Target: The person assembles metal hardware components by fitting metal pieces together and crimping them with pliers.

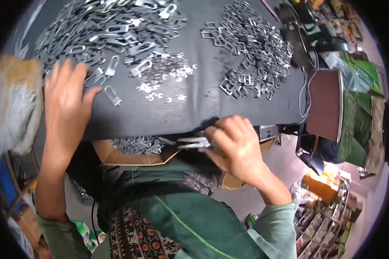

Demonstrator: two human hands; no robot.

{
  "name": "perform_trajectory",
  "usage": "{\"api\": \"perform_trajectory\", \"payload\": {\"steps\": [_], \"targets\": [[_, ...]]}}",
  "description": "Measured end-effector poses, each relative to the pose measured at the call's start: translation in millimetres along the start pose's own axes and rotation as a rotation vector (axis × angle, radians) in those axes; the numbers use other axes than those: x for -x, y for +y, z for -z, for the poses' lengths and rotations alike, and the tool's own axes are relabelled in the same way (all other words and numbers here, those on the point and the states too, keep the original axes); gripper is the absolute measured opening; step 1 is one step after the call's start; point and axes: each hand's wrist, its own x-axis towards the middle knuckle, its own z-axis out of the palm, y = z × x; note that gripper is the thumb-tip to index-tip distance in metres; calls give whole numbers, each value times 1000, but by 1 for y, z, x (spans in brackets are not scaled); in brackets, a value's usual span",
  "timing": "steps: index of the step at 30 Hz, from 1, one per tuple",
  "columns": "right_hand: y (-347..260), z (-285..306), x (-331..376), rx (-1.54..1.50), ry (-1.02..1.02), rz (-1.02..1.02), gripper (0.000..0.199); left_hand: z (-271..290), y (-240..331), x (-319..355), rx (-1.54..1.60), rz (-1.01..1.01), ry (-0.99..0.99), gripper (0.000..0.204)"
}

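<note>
The right hand [235,144] has its fingers pinched on a small stack of metal clips [193,143] at the near edge of the worktop [203,103]. They look thin, stiff, light and slippery, best held by the flat sides. Farther off, the left hand [67,97] rests open-fingered on the big clip pile [112,30].

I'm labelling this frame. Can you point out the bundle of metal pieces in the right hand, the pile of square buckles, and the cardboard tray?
Bundle of metal pieces [193,143], head view, on its middle.
Pile of square buckles [250,47], head view, on the pile's centre.
Cardboard tray [116,157], head view, on its bare front rim.
</note>
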Motion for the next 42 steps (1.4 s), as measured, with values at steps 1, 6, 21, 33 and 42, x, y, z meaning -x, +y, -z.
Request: {"api": "perform_trajectory", "payload": {"steps": [1, 6, 21, 33, 42], "targets": [[9, 1, 5, 27, 65, -61, 32, -1, 1, -1, 49, 39, -6, 33], [64, -1, 10, 84, 400, -311, 22, -10, 12, -2, 43, -75, 82, 31], [77, 7, -56, 300, 157, -281, 18, 20, 11, 51, 1633, 916, 108, 34], [66, -7, -49, 326, 298, -458, 27, 9, 69, 58, 1764, 729, -791, 20], [67, -7, -52, 453, 223, -187, 24, 2, 91, 45, 1834, 634, -703, 15]]}}
